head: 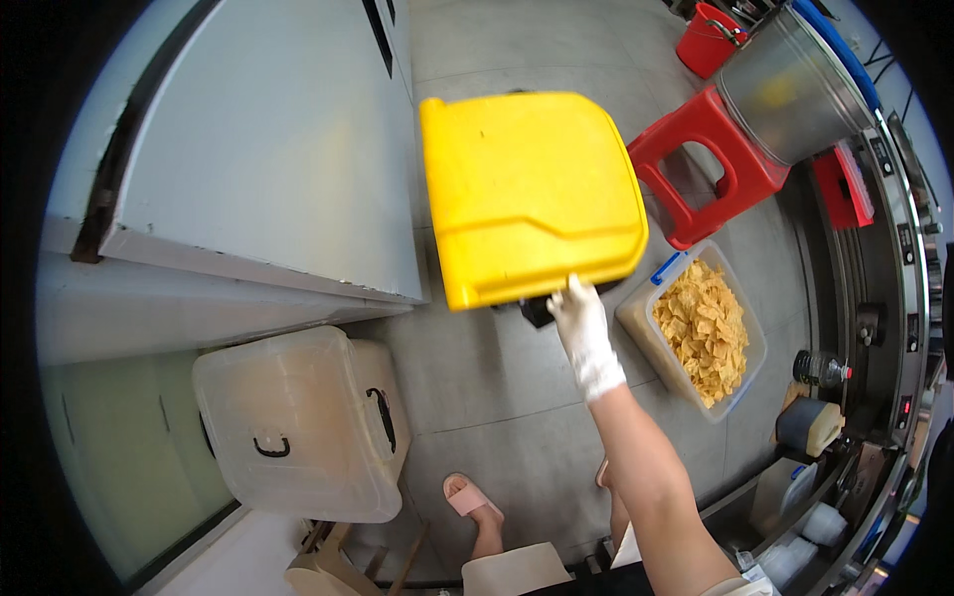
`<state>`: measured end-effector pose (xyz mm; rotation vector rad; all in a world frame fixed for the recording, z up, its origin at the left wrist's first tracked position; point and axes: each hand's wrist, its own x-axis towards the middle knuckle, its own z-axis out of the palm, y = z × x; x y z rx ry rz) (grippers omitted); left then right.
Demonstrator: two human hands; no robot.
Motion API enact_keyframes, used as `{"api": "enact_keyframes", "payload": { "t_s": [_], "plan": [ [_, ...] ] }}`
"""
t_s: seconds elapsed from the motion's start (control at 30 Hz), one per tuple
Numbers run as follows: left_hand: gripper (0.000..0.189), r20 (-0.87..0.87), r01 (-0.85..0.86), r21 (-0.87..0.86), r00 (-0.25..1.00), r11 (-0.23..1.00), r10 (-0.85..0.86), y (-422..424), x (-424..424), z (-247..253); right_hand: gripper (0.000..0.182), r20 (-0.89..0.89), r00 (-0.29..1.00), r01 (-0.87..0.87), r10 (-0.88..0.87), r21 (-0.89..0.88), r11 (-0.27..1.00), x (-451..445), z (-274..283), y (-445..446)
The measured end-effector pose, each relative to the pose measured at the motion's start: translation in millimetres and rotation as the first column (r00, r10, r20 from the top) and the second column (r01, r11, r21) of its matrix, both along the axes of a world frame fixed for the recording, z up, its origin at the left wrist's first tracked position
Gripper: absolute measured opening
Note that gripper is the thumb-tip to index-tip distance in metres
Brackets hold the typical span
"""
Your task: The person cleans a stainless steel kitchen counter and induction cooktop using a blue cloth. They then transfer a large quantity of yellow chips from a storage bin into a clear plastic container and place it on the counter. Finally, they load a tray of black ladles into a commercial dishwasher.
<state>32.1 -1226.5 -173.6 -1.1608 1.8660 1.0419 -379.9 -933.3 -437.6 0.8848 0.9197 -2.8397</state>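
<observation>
My right hand, in a white glove, reaches forward and holds the near edge of a yellow plastic lid at its right side. The fingertips lie against the lid's rim. Dark parts show under the lid, but most of what it covers is hidden. To the right of my wrist, a translucent plastic bin on the grey tiled floor is heaped with yellow fried chips. My left hand is out of view.
A red plastic stool bears a large metal pot, with a red bucket behind. A lidded translucent storage box stands left, below a white cabinet. Steel kitchen equipment lines the right. A bottle lies there.
</observation>
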Motion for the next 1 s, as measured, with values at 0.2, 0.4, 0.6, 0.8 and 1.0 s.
{"api": "enact_keyframes", "payload": {
  "t_s": [0.2,0.4,0.6,0.8,1.0],
  "plan": [
    [0.04,0.109,0.015,0.028,0.994,1.0,-0.018,2,-25,7,0.024,0.125,0.992,-0.028,0.011,0.142,0.989,176,33,-6],
    [0.037,0.094,0.041,0.082,0.994,0.996,-0.049,-17,-5,-7,0.031,0.255,0.964,-0.083,0.075,0.022,0.996,321,48,-44],
    [0.026,-0.06,0.058,0.021,0.997,0.998,-0.056,-51,65,-38,0.015,0.409,0.893,-0.176,0.187,-0.066,0.982,369,69,-96],
    [0.02,0.078,0.043,0.112,0.996,0.993,-0.052,-18,11,-26,0.014,0.394,0.848,-0.316,0.354,-0.16,0.935,402,50,-137],
    [0.021,-0.177,0.486,-0.242,0.829,0.84,-0.531,61,-19,-43,0.024,0.386,0.701,-0.45,0.6,-0.413,0.792,398,49,-160]
  ]
}}
